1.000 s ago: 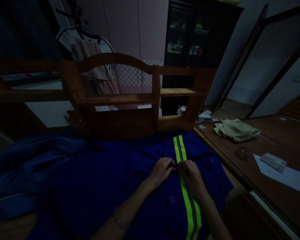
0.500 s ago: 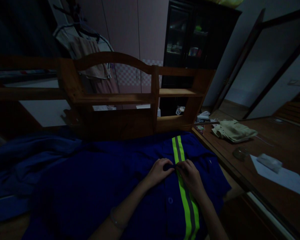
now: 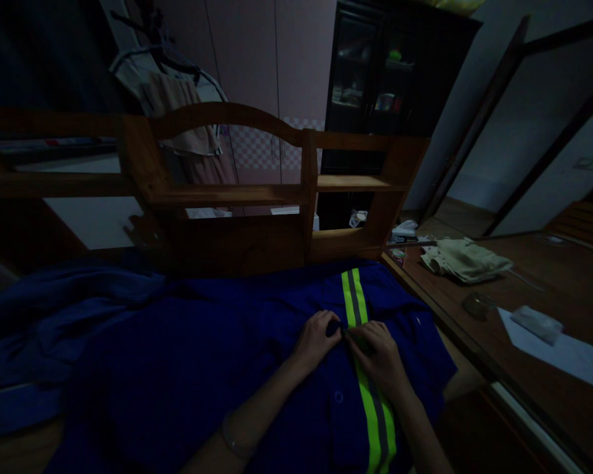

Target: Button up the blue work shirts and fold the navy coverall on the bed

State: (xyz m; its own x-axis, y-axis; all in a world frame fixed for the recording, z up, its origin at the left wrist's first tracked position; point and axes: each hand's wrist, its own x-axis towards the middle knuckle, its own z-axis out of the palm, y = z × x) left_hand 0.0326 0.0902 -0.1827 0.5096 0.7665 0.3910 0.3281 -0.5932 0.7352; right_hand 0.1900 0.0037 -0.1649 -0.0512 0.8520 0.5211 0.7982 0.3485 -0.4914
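Observation:
A dark blue work jacket [image 3: 202, 368] lies spread out in front of me, with a yellow-green and grey reflective strip [image 3: 373, 411] running across it. My left hand [image 3: 317, 339] pinches the jacket's placket edge beside the strip. Facing it, my right hand [image 3: 375, 349] pinches the same spot, its fingers over the strip. The fingertips nearly meet, and what lies between them is too dark and small to make out clearly. Below the hands a round button [image 3: 338, 397] shows on the placket. A thin bracelet [image 3: 234, 441] circles my left wrist.
More blue clothing [image 3: 69, 322] lies crumpled at left. Behind the jacket rises a wooden headboard [image 3: 232, 194] with shelves. On the brown surface at right are folded pale green cloth [image 3: 462, 259], a glass [image 3: 478, 304], white paper [image 3: 566, 352] and a clear packet [image 3: 538, 322].
Both hands stay at the same place on the placket, with their fingers shifting slightly. The whole view has moved a little.

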